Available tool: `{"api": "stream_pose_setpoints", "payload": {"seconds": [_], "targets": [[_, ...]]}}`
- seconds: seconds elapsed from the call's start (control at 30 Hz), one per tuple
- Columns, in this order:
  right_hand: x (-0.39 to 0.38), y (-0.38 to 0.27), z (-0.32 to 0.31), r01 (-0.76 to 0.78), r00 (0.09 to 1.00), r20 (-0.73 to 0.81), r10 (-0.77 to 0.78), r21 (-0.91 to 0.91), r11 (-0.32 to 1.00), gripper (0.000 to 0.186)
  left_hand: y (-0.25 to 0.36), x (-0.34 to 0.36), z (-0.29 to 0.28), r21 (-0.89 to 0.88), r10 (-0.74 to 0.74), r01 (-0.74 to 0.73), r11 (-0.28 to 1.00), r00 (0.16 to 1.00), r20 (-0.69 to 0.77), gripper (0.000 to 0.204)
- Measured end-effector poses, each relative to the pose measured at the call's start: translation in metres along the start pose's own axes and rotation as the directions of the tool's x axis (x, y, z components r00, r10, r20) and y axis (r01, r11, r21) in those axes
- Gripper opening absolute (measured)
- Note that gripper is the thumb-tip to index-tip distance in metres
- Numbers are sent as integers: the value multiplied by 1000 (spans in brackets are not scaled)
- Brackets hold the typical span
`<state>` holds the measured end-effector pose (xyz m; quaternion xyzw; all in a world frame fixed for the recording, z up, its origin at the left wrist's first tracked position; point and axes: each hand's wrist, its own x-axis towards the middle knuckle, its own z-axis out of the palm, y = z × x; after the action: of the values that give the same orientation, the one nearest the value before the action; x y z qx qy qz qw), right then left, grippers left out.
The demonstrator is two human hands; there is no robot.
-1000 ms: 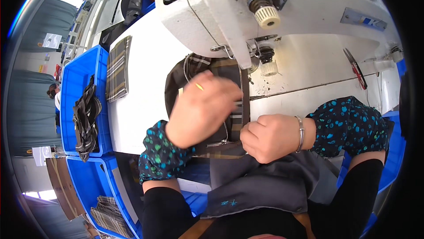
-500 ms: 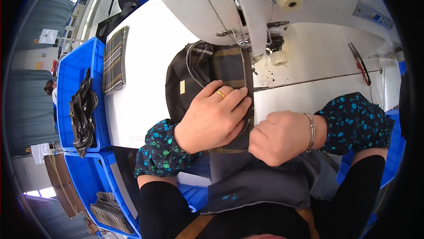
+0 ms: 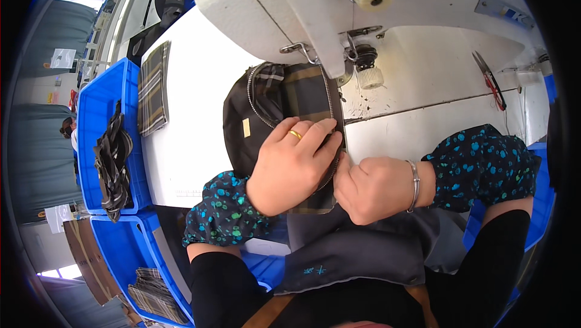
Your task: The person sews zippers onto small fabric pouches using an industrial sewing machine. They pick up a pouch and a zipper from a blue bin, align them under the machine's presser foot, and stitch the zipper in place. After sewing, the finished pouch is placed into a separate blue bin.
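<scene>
By the sewing table's [image 3: 193, 116] near edge, the left hand [image 3: 290, 167] rests splayed on the dark pouch [image 3: 239, 107], whose right-hand zipper [image 3: 330, 96] runs away from that edge; the right hand [image 3: 378, 188] curls at its right side (pinching, I can't tell).

Surrounding items, right and left.
Scissors [image 3: 493, 86] lie on the white tabletop [image 3: 193, 116] at right. At left: two adjoining blue plastic bins [image 3: 109, 237], a cardboard box [image 3: 88, 261], grey-blue curtains [image 3: 42, 158].

Fabric [image 3: 302, 98] before sewing machine [image 3: 296, 10], scissors [image 3: 492, 84] right, bins [image 3: 138, 164] left
</scene>
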<state>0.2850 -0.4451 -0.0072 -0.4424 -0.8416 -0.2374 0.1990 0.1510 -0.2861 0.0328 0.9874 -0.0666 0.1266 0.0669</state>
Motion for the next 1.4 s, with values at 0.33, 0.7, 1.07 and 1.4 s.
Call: {"api": "stream_pose_setpoints", "payload": {"seconds": [0.33, 0.7, 1.07, 1.4], "targets": [[0, -4, -3, -31, 999, 28, 30, 22, 999, 38, 7, -3, 7, 110, -13, 16, 994, 999, -32, 31], [0, 0, -1, -65, 997, 46, 67, -44, 997, 27, 2, 2, 12, 79, -22, 27, 996, 998, -61, 33], [-2, 26, 13, -126, 986, 98, 132, -67, 990, 27, -27, 23, 20, 100, -74, 83, 991, 993, -96, 32], [0, 23, 10, -168, 982, 70, 173, -75, 983, 28, -20, 22, 17, 102, -118, 131, 986, 984, -130, 33]]}}
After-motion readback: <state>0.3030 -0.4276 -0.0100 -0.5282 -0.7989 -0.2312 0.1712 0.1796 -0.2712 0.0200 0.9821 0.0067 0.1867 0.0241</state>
